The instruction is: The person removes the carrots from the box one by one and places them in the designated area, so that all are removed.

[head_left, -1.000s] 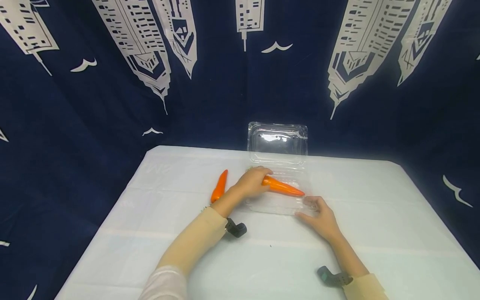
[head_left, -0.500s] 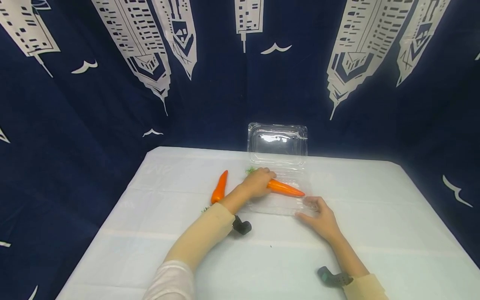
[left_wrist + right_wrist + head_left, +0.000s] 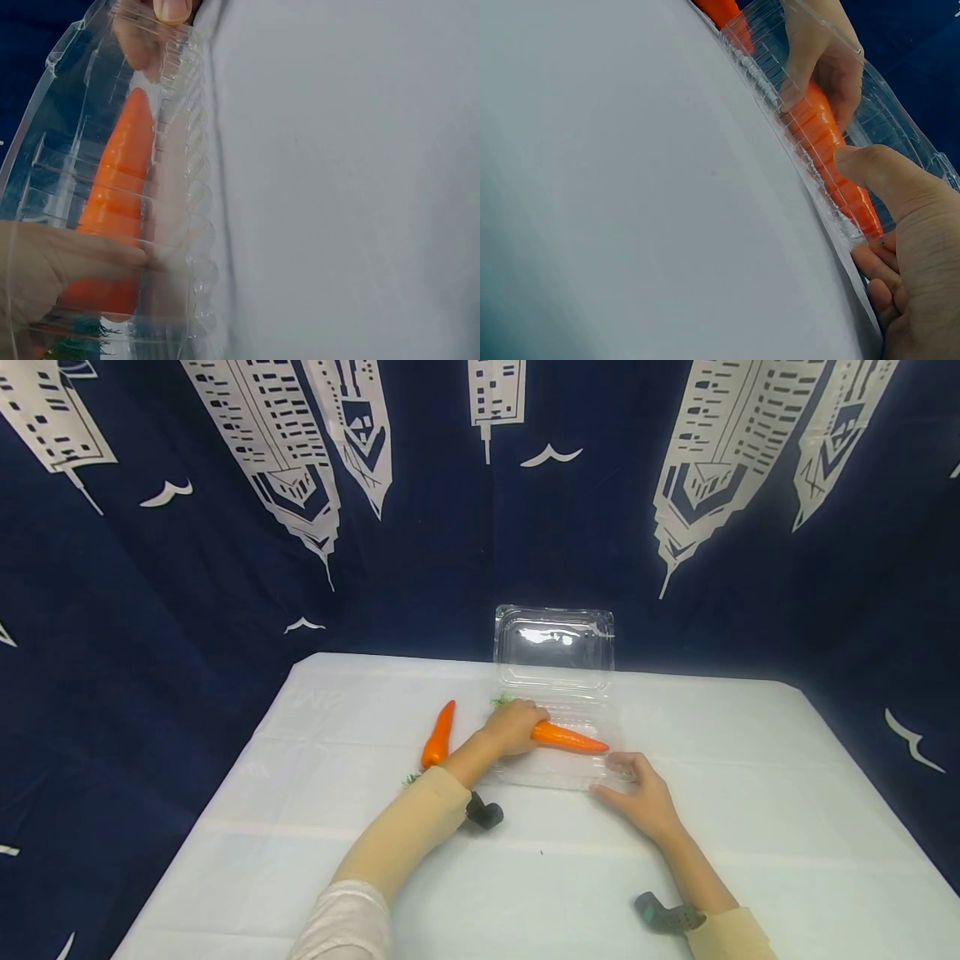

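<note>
An orange carrot [image 3: 572, 739] lies slanted in the base of a clear plastic clamshell container [image 3: 543, 774]. My left hand [image 3: 517, 727] reaches in from the left and grips the carrot's thick upper half, green leaves [image 3: 501, 700] poking out behind the hand. In the left wrist view the same carrot [image 3: 116, 180] shows through the transparent wall, its tip toward my other hand. My right hand [image 3: 645, 797] holds the container's near right corner; in the right wrist view its thumb [image 3: 877, 169] is over the rim and the fingers are curled low outside the corner.
A second carrot [image 3: 439, 735] lies on the white-covered table [image 3: 360, 852] left of the container, its leafy end partly behind my left forearm. The container's raised lid [image 3: 555, 647] leans up at the table's back edge, before a dark blue printed cloth [image 3: 450, 568].
My left hand has shifted slightly right and down along the carrot, and more of its green leaves now show. The right hand and the container stay in place.
</note>
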Available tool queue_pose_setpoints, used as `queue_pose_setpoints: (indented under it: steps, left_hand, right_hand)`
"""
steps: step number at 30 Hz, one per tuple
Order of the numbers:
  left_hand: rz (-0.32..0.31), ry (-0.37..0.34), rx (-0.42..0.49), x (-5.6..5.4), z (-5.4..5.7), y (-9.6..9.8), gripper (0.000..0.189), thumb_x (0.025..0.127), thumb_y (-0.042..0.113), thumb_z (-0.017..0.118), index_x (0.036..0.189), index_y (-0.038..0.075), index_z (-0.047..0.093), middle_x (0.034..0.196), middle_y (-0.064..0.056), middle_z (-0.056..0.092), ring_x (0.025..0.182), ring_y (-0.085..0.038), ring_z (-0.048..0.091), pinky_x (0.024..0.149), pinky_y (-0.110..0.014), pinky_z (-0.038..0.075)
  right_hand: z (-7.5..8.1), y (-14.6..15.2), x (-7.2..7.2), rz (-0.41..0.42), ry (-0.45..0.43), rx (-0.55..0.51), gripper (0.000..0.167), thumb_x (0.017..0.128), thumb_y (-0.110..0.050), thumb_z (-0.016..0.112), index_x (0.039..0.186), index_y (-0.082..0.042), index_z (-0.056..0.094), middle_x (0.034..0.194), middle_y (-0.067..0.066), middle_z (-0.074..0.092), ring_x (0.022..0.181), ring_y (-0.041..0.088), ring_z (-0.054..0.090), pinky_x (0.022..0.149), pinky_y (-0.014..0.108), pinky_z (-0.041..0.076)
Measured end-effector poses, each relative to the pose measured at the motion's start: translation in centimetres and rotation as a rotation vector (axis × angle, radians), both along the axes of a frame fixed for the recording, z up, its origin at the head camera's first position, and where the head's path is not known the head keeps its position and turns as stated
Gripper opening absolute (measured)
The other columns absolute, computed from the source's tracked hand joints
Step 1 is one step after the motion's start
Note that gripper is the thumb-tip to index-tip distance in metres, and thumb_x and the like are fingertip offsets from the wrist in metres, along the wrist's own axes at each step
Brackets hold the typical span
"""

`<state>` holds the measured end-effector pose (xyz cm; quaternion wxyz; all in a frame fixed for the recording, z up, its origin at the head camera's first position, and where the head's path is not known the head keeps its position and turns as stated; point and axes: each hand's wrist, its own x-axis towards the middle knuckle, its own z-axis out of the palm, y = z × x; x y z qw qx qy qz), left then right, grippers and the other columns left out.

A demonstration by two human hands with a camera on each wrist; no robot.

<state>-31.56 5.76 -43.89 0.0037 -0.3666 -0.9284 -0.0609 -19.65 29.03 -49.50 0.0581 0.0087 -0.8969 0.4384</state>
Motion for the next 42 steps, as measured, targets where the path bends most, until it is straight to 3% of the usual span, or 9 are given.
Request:
queue_pose_setpoints:
  steps: [22, 35, 42]
  left_hand:
    - [-0.019, -0.009, 0.054, 0.1, 0.2, -0.6, 0.046, 0.084, 0.017, 0.074, 0.129, 0.016, 0.064, 0.127, -0.001, 0.064, 0.117, -0.020, 0.057, 0.102, -0.033, 0.042]
    - [0.044, -0.128, 0.267, 1.3, 2.2, -1.3, 0.051, 0.083, 0.023, 0.077, 0.131, 0.016, 0.063, 0.122, 0.001, 0.066, 0.105, -0.016, 0.058, 0.094, -0.031, 0.043]
    - [0.044, -0.140, 0.341, 1.6, 2.7, -1.7, 0.051, 0.083, 0.024, 0.079, 0.131, 0.018, 0.062, 0.120, 0.002, 0.066, 0.102, -0.014, 0.057, 0.092, -0.031, 0.044]
  right_hand:
    - [0.1, 0.0, -0.1, 0.001, -0.010, -0.011, 0.066, 0.082, -0.036, 0.079, 0.129, -0.002, 0.048, 0.132, 0.020, 0.055, 0.128, 0.041, 0.044, 0.104, 0.059, 0.033]
    - [-0.2, 0.1, -0.2, 0.003, 0.006, -0.004, 0.065, 0.082, -0.035, 0.079, 0.129, -0.003, 0.048, 0.131, 0.019, 0.057, 0.125, 0.040, 0.047, 0.103, 0.058, 0.036]
    - [-0.2, 0.1, -0.2, 0.002, -0.004, -0.002, 0.066, 0.083, -0.036, 0.078, 0.129, -0.002, 0.048, 0.131, 0.020, 0.056, 0.125, 0.040, 0.046, 0.104, 0.058, 0.035]
